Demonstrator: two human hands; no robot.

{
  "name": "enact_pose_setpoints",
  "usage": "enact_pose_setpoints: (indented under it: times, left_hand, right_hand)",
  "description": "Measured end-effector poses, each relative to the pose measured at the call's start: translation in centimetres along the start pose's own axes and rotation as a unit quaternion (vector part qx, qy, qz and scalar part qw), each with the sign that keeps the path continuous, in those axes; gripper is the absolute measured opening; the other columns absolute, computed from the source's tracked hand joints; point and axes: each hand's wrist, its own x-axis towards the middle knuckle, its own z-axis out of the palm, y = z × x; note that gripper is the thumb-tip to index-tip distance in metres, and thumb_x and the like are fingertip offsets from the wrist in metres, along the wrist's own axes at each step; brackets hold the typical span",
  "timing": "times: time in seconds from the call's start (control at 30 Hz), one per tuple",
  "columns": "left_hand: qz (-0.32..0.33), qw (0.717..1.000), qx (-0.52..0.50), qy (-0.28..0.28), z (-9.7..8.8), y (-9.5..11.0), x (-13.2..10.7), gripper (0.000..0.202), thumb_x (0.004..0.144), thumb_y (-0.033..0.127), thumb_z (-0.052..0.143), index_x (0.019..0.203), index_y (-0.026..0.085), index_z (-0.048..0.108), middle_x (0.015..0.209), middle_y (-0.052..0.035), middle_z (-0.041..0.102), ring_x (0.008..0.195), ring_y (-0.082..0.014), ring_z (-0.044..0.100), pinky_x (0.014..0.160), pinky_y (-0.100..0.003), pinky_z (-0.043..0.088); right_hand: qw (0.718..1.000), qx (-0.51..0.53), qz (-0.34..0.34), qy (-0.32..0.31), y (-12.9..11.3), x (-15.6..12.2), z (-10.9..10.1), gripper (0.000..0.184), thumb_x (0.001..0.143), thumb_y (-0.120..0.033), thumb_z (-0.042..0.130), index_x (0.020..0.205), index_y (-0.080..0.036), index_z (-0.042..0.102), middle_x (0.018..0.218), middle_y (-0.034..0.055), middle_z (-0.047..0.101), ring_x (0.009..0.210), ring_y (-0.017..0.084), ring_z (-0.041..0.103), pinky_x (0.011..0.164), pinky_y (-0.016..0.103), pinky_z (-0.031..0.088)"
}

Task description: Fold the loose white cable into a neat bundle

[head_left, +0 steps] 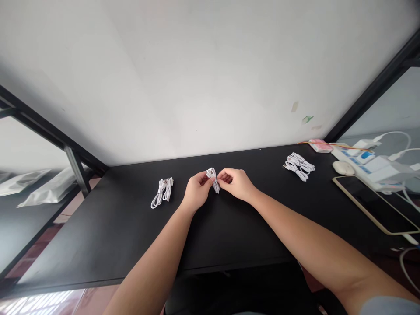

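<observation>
A bundled white cable (pixel 211 173) is held over the middle of the black desk (pixel 229 236). My left hand (pixel 198 189) grips the bundle from its left side, thumb across the front. From the right, my right hand (pixel 235 183) pinches at the bundle's middle with thumb and fingertips; what exactly the fingertips hold there is too small to tell. To the left lie coiled white cables (pixel 162 192), bound with a dark tie. Off to the right rests another group of coiled white cables (pixel 299 166), with dark ties around them.
At the right edge are a phone (pixel 377 203), a white rounded case (pixel 343 168), and a power strip (pixel 356 159) with chargers and cords. A pink-and-white box (pixel 320 146) stands by the wall. Plastic bags (pixel 49 192) lie on a surface at far left, beyond a black metal frame (pixel 78 170).
</observation>
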Motion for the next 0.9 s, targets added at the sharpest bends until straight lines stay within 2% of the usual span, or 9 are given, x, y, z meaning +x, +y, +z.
enact_pose_setpoints:
  times: [0.17,0.63,0.9]
  left_hand:
    - [0.017,0.999,0.030,0.024,0.13,0.09,-0.20,0.029,0.085,0.042,0.070,0.101,0.017,0.073,0.094,-0.0078,0.073,0.087,-0.0217,0.067,0.078,-0.032,0.051]
    - [0.040,0.997,0.060,0.035,0.20,0.36,-0.31,0.026,0.086,0.041,0.069,0.100,0.020,0.074,0.093,-0.0071,0.071,0.085,-0.0213,0.066,0.075,-0.032,0.050]
    - [0.005,0.999,0.034,0.023,0.08,0.30,-0.23,0.028,0.083,0.042,0.072,0.098,0.019,0.075,0.091,-0.0069,0.073,0.083,-0.0216,0.066,0.075,-0.032,0.049]
  right_hand:
    - [1.000,0.016,0.016,0.021,0.17,0.07,0.06,0.004,0.079,-0.021,0.069,0.083,-0.020,0.068,0.080,0.0023,0.074,0.072,0.016,0.069,0.069,0.028,0.056]
    - [0.999,0.023,0.033,0.025,0.50,0.29,0.10,0.006,0.077,-0.023,0.070,0.081,-0.020,0.068,0.078,0.0029,0.073,0.071,0.017,0.069,0.069,0.030,0.057]
    - [1.000,0.009,0.022,-0.001,0.70,0.21,0.01,0.006,0.081,-0.024,0.067,0.085,-0.020,0.071,0.081,0.0021,0.074,0.072,0.016,0.069,0.070,0.028,0.056]
